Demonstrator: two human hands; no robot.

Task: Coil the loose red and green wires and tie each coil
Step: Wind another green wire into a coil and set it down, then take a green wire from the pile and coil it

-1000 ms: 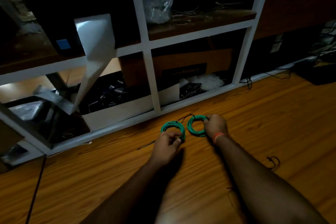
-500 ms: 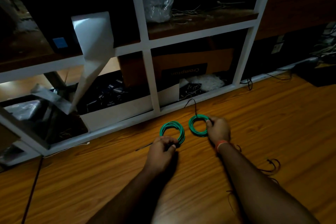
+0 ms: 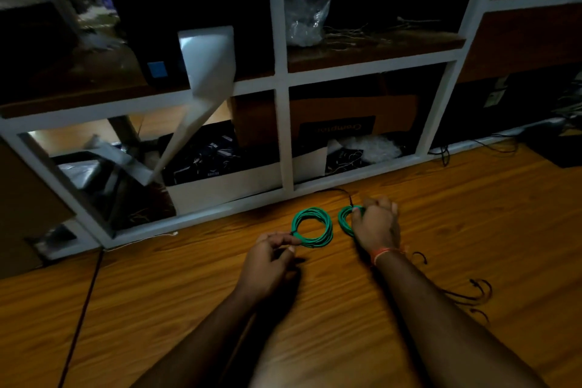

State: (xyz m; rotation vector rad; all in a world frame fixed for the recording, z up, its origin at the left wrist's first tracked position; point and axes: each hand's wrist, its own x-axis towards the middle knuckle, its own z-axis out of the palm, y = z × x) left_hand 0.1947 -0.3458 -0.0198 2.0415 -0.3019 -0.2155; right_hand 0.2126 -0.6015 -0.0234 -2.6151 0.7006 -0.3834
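Bare forearms, one wrist band

Both arms are bare, with no sleeves in view. The right hand [image 3: 374, 227] has an orange thread band [image 3: 385, 253] round its wrist; the left hand [image 3: 267, 261] wears nothing.

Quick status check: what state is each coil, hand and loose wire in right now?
Left green coil: coiled, flat on floor, near edge pinched.
Right green coil: coiled, partly hidden under hand.
Left hand: pinching the left coil.
Right hand: curled over the right coil.
Dark wire: loose, uncoiled.
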